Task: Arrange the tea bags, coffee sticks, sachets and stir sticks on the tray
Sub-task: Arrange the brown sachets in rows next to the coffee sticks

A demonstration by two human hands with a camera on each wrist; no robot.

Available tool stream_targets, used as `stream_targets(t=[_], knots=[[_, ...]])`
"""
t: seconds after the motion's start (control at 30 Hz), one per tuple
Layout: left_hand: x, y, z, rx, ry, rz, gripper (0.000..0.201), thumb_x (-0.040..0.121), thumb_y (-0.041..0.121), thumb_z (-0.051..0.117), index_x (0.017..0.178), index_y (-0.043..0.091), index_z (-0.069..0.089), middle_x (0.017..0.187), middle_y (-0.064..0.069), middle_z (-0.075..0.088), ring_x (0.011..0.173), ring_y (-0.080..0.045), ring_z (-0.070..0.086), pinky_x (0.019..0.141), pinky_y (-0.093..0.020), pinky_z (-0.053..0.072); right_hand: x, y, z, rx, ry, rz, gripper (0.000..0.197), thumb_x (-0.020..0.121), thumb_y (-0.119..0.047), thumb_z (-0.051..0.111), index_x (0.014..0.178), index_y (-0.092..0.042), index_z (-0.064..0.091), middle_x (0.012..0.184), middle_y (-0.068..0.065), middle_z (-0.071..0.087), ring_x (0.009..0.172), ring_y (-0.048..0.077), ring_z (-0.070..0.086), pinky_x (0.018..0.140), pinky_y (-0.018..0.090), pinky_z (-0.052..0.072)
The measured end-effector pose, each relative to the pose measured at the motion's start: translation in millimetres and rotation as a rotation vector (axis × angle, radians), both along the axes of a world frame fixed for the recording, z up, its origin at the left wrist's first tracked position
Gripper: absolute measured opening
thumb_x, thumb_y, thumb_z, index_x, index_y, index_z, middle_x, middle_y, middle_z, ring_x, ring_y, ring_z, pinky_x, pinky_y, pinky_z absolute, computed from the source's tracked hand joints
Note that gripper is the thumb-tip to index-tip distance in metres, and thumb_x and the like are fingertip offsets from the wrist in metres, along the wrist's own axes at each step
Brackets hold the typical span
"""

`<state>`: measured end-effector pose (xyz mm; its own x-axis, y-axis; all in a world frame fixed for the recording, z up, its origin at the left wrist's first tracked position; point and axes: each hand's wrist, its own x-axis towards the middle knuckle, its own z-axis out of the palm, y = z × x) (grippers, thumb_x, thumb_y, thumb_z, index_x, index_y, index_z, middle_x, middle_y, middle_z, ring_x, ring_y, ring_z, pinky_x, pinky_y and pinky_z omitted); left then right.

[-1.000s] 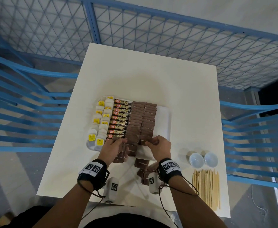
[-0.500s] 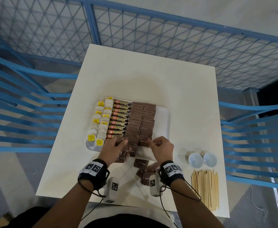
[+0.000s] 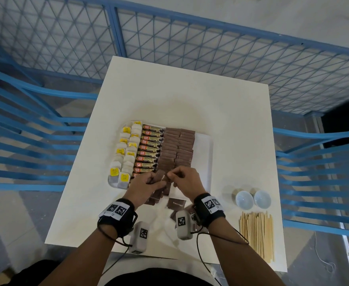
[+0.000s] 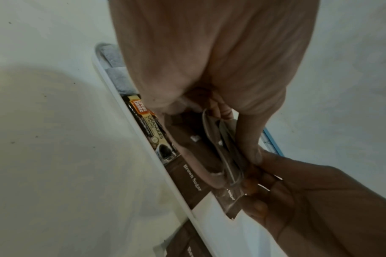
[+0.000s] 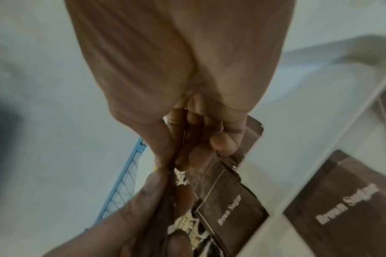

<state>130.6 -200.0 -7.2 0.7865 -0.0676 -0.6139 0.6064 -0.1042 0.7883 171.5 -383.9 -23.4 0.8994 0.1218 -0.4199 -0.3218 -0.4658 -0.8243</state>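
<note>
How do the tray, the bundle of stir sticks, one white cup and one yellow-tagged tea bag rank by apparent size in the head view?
1. tray
2. bundle of stir sticks
3. white cup
4. tea bag

The sticks lie nearer the camera, but the tray looks clearly larger.

— What can you read near your hands?

— "Brown Sugar", in pale letters on the brown sachet lying on the table by your right hand, and on the sachet in the tray under your left hand.

— And on the sticks?

— The coffee stick just left of your left hand reads "GRANULES" and "STRONG" beside an orange brand patch, too blurred to be sure of. The coffee sticks beyond your left hand repeat "GRANULES".
</note>
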Motion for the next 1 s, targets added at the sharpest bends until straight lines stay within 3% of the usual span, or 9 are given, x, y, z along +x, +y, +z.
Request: stream_targets(t=[0.07,0.17,0.27,0.4,0.5,0.7,0.77,0.9,1.0], knots=[[0,0,0,0.001,0.001,0.076,0.017,0.091,0.018,0.077,0.106,0.011,0.072,0.09,-0.012,0.077,0.07,-0.024,0.073,0.061,-0.042,0.062,0,-1,-2,-0.028,-0.007,-0.037,0.008,0.092,-0.025,0.07,0.086,-0.022,0.074,0.075,-0.001,0.075,0.063,0.01,0.066,0.067,0.029,0.057],[2,-1,1,0.017,0.001,0.169,0.009,0.094,0.015,0.073,0.103,0.015,0.074,0.092,-0.013,0.077,0.072,-0.025,0.074,0.063,-0.046,0.064,-2,2,-1,-0.012,0.039,-0.031,0.012,0.096,-0.027,0.065,0.092,-0.019,0.073,0.073,0.001,0.073,0.055,0.006,0.06,0.061,0.029,0.053],[3,0,-1,0.074,-0.014,0.125,0.005,0.096,0.019,0.072,0.101,0.021,0.073,0.093,-0.009,0.076,0.075,-0.028,0.076,0.062,-0.048,0.064,-3,5,2,0.027,0.043,0.022,0.022,0.092,-0.039,0.069,0.1,-0.019,0.073,0.082,-0.003,0.073,0.063,0.008,0.063,0.06,0.03,0.053],[4,0,1,0.108,-0.028,0.112,0.007,0.099,0.024,0.068,0.096,0.022,0.074,0.087,-0.009,0.074,0.069,-0.029,0.074,0.059,-0.05,0.064,-4,7,0,0.001,-0.021,0.041,0.019,0.082,-0.041,0.081,0.082,-0.023,0.073,0.075,-0.007,0.072,0.066,0.007,0.064,0.068,0.032,0.057],[5,-2,2,0.132,0.003,0.175,0.011,0.101,0.026,0.065,0.097,0.02,0.073,0.084,-0.012,0.074,0.064,-0.03,0.073,0.061,-0.051,0.064,-6,10,1,0.036,0.001,-0.009,0.019,0.079,-0.038,0.084,0.079,-0.022,0.072,0.073,-0.006,0.072,0.063,0.006,0.063,0.065,0.031,0.057],[2,-5,4,-0.002,0.051,0.21,0.018,0.094,0.026,0.075,0.105,0.013,0.075,0.093,-0.011,0.077,0.076,-0.025,0.076,0.063,-0.046,0.064,-7,16,9,0.096,-0.013,-0.075,0.008,0.085,-0.025,0.08,0.085,-0.022,0.072,0.072,-0.007,0.071,0.055,0.001,0.059,0.055,0.017,0.047],[0,-4,5,-0.06,0.062,0.18,0.021,0.09,0.02,0.079,0.107,0.008,0.074,0.094,-0.014,0.078,0.076,-0.022,0.075,0.064,-0.042,0.064,-6,16,8,0.091,-0.015,-0.097,0.008,0.086,-0.025,0.078,0.084,-0.022,0.071,0.074,-0.004,0.072,0.056,0.005,0.06,0.054,0.019,0.048],[1,-1,3,-0.047,0.03,0.152,0.02,0.09,0.016,0.079,0.107,0.008,0.074,0.095,-0.017,0.077,0.078,-0.026,0.075,0.065,-0.042,0.064,-6,16,3,0.027,-0.042,-0.124,0.016,0.091,-0.034,0.072,0.078,-0.024,0.069,0.07,-0.002,0.071,0.061,0.016,0.065,0.061,0.035,0.057],[2,-3,3,-0.016,-0.015,0.161,0.011,0.093,0.012,0.074,0.104,0.014,0.076,0.089,-0.011,0.078,0.075,-0.024,0.075,0.065,-0.044,0.064,-6,15,5,-0.005,-0.074,-0.122,0.02,0.095,-0.031,0.067,0.077,-0.022,0.068,0.063,-0.002,0.069,0.055,0.014,0.064,0.059,0.024,0.052]])
